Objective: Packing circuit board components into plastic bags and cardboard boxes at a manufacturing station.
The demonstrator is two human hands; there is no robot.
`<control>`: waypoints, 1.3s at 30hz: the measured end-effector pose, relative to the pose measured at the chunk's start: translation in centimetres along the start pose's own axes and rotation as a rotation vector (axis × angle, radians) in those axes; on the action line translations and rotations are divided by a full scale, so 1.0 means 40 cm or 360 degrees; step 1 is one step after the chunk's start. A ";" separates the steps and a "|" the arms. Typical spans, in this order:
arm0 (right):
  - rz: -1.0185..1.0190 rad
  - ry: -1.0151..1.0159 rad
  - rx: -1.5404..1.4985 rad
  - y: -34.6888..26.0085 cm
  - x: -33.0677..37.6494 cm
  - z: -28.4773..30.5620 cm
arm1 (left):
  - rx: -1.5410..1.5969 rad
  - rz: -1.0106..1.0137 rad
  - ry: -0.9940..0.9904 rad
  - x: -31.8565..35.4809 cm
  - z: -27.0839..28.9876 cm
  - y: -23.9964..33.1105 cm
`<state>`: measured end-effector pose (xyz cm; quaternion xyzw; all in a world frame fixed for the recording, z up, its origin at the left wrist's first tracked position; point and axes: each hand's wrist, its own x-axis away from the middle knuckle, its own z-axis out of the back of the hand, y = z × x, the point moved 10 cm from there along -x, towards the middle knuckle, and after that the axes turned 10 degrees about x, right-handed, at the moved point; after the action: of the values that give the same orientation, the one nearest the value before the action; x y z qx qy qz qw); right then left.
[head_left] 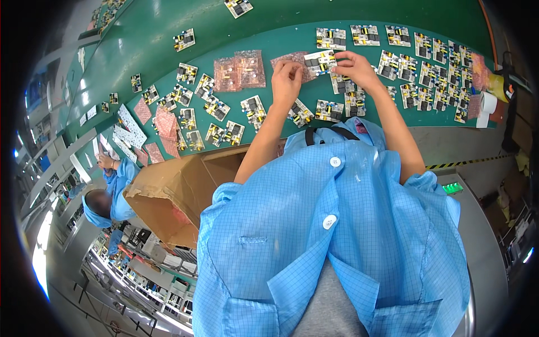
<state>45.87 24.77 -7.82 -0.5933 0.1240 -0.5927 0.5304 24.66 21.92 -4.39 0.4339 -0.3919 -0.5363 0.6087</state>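
Observation:
A circuit board (321, 60) with black and yellow parts is at the mouth of a pink bubble-wrap bag (297, 58). My left hand (287, 82) pinches the bag with closed fingers. My right hand (357, 69) grips the board by its right edge, between thumb and fingers. How far the board sits inside the bag is hard to tell. Just left of my left hand lie bagged boards (249, 68) in pink bubble wrap. More bare boards, such as one (329, 110) below my hands, lie close to my forearms.
Rows of circuit boards (425, 73) cover the right of the green table (269, 35); others lie scattered left. A roll of white tape or labels (487, 105) stands at the right edge. An open cardboard box (163, 185) stands at the near left. Another person (118, 188) works beyond it.

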 end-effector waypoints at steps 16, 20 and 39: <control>0.0091 -0.0143 0.0023 -0.037 -0.004 -0.024 | -0.0123 -0.0311 0.0042 0.007 0.008 0.045; 0.0056 -0.0152 -0.0046 -0.042 -0.006 -0.045 | -0.0219 -0.0314 0.0071 -0.002 0.018 0.066; -0.0145 0.0089 -0.0190 -0.029 -0.007 -0.076 | -0.0351 -0.0148 0.0094 -0.011 0.035 0.086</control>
<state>42.70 23.99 -7.89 -0.6119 0.1468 -0.6242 0.4630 24.35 22.37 -0.70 0.3976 -0.2921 -0.5909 0.6384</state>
